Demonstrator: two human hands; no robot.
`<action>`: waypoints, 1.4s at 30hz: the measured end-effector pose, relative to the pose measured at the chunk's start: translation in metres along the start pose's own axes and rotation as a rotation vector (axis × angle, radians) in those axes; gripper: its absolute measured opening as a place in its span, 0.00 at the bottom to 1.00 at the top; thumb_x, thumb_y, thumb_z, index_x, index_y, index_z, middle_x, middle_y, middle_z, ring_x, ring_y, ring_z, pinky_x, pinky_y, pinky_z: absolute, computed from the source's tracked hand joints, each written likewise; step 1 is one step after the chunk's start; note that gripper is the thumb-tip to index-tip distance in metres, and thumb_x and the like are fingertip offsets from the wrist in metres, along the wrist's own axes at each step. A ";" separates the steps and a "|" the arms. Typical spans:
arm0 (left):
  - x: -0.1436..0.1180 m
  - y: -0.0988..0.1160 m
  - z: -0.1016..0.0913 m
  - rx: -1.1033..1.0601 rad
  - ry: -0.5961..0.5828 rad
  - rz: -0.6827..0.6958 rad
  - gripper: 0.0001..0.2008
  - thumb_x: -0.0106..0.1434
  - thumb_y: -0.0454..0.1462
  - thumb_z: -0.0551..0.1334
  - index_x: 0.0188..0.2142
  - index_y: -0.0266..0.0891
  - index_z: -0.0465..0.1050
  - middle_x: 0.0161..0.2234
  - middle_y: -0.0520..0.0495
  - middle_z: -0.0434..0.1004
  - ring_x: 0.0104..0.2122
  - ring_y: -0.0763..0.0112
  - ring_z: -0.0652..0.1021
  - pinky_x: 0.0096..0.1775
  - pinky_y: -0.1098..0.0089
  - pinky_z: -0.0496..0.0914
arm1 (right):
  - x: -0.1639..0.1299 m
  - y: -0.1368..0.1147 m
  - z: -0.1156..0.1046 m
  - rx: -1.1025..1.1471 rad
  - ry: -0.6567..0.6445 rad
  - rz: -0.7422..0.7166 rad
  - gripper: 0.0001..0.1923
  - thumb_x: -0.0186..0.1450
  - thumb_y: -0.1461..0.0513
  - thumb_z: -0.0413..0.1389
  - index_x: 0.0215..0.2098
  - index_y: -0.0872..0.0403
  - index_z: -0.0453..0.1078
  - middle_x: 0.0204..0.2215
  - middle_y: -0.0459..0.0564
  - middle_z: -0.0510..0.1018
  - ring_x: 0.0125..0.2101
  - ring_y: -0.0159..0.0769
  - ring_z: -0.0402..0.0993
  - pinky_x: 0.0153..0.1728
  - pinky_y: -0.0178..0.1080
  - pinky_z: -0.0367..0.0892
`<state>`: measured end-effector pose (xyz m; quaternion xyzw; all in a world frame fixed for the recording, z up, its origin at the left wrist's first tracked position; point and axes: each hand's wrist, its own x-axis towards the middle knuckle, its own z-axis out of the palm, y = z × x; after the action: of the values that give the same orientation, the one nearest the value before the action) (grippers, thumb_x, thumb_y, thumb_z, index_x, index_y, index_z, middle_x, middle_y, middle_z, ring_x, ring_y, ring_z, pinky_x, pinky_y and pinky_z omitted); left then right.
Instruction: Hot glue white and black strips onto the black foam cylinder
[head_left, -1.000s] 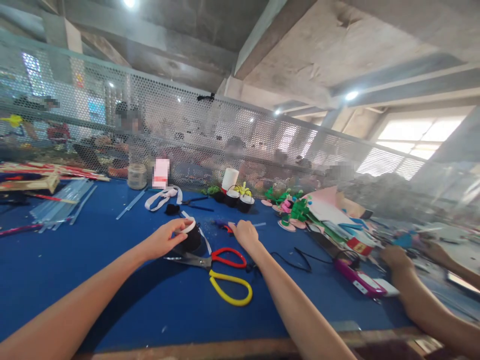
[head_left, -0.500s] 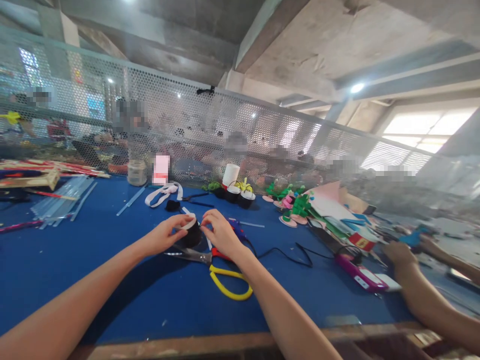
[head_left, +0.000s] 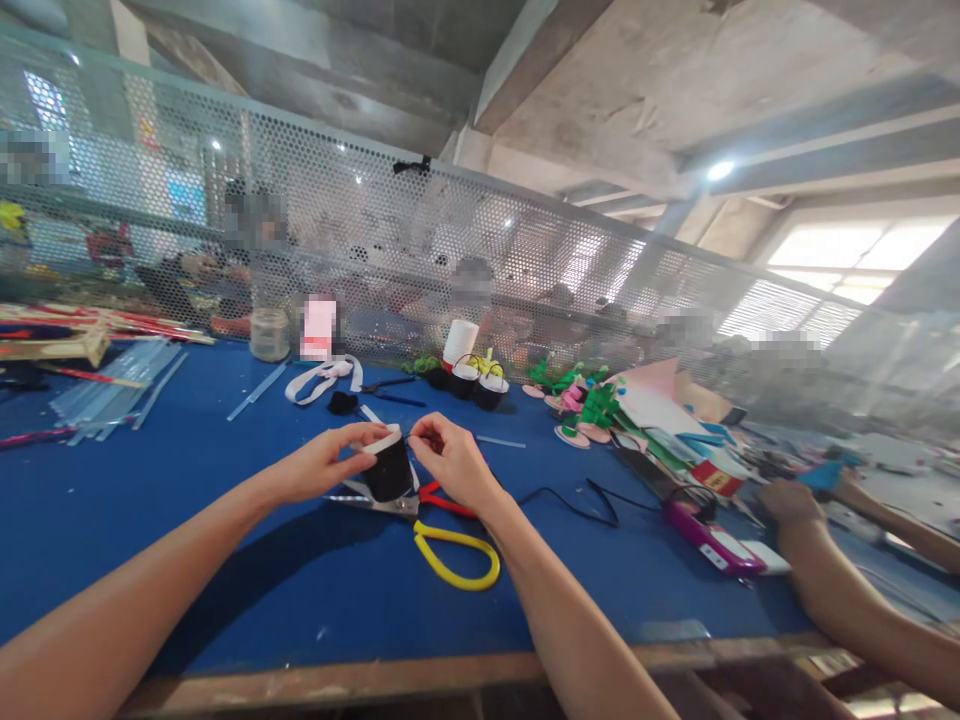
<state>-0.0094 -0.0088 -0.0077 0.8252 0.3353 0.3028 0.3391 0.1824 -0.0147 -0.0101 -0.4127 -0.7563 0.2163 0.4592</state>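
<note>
The person's left hand (head_left: 322, 465) grips a small black cup with a white rim (head_left: 388, 466) just above the blue table (head_left: 225, 560), and the right hand (head_left: 450, 462) pinches at its rim, fingers closed on something too thin to make out. Judging by the 2 black pots with handles (head_left: 478, 385) at the mesh, the cup seems partway done: rim on, handle not seen. Scissors (head_left: 435, 520) lie just beneath, and a co-worker's hand (head_left: 787, 500) rests well apart at right.

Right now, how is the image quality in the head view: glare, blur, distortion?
Head view: window blown out at right; wide-angle bending toward the edges; far right of table smeared; both hands and black cup sharp, arm shadows soft.
</note>
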 end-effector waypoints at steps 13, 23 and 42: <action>-0.004 0.016 -0.004 -0.366 -0.128 -0.078 0.12 0.53 0.44 0.57 0.26 0.37 0.61 0.28 0.52 0.67 0.29 0.73 0.68 0.35 0.72 0.63 | -0.005 -0.008 -0.010 0.078 -0.061 0.049 0.04 0.55 0.63 0.48 0.28 0.55 0.62 0.21 0.42 0.66 0.22 0.27 0.62 0.25 0.30 0.60; -0.006 0.015 -0.005 -0.498 -0.156 -0.095 0.13 0.50 0.43 0.61 0.24 0.37 0.62 0.24 0.55 0.64 0.26 0.76 0.66 0.32 0.74 0.61 | -0.005 -0.012 -0.014 0.159 -0.147 0.097 0.10 0.56 0.61 0.48 0.34 0.55 0.67 0.21 0.43 0.67 0.23 0.27 0.64 0.23 0.30 0.60; -0.008 0.016 -0.008 -0.711 -0.240 -0.138 0.15 0.46 0.43 0.65 0.24 0.36 0.63 0.23 0.55 0.66 0.26 0.76 0.66 0.31 0.74 0.60 | -0.006 -0.010 -0.023 0.458 -0.354 0.230 0.10 0.55 0.61 0.53 0.34 0.57 0.69 0.18 0.40 0.65 0.17 0.21 0.58 0.17 0.28 0.56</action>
<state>-0.0139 -0.0206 0.0073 0.6611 0.2219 0.2777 0.6607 0.1999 -0.0270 0.0051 -0.3374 -0.7044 0.5002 0.3738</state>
